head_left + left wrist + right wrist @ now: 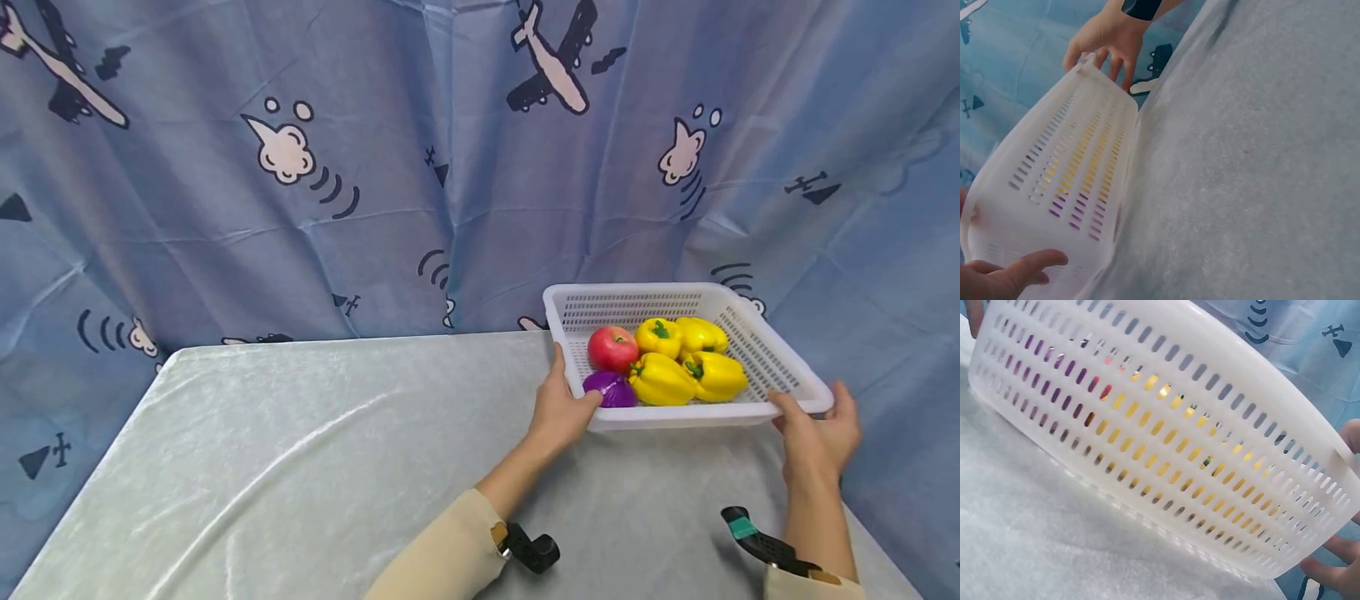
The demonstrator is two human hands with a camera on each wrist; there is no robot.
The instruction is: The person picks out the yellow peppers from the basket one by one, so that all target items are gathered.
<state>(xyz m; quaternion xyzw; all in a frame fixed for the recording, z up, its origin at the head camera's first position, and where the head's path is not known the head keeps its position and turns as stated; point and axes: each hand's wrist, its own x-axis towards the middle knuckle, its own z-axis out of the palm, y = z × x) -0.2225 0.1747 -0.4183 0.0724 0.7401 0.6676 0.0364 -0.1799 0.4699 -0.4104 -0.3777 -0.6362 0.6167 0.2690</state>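
A white slotted plastic basket (675,415) is held by its two ends at the right of the table. My left hand (558,404) grips its left end, thumb at the front corner of the rim. At the opposite end, my right hand (817,433) holds the right front corner. Inside lie a red apple (613,348), a round, glossy purple item (611,389) and several yellow bell peppers (662,380). Both wrist views show the basket's wall (1179,328) with the colours coming through the slots; its base is close over the cloth.
A pale, velvety cloth (300,450) covers the table, with a long crease on the left. Behind the table hangs a blue curtain (375,167) printed with planes and clouds. The basket's far rim overlaps the curtain in the head view.
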